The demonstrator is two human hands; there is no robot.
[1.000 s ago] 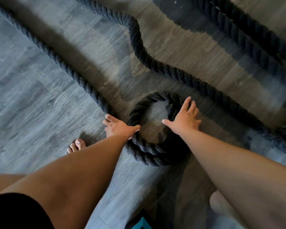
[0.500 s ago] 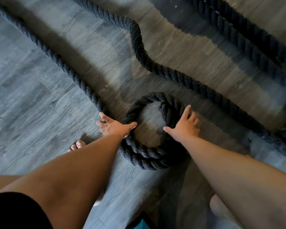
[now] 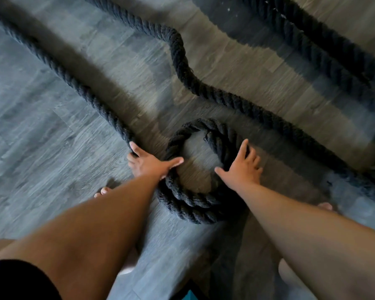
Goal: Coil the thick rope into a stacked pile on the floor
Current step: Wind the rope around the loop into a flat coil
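A thick black rope lies on the grey plank floor. Part of it is wound into a small stacked coil [image 3: 195,204] of about two turns, with its frayed end [image 3: 208,137] inside the ring. My left hand [image 3: 148,164] presses on the coil's left edge, where a long run of rope [image 3: 74,83] comes in from the far left; its thumb reaches across the coil. My right hand [image 3: 240,167] lies flat with spread fingers on the coil's right side.
A second wavy run of rope [image 3: 182,61] crosses the floor beyond the coil toward the right edge. Another thick run [image 3: 312,50] lies at the far right. My bare toes [image 3: 103,191] show left of the coil, and another foot [image 3: 325,206] to its right.
My right hand has slid nearer along the coil's right side. My left hand has stayed on the left edge and shifted slightly left. The coil looks a little tighter.
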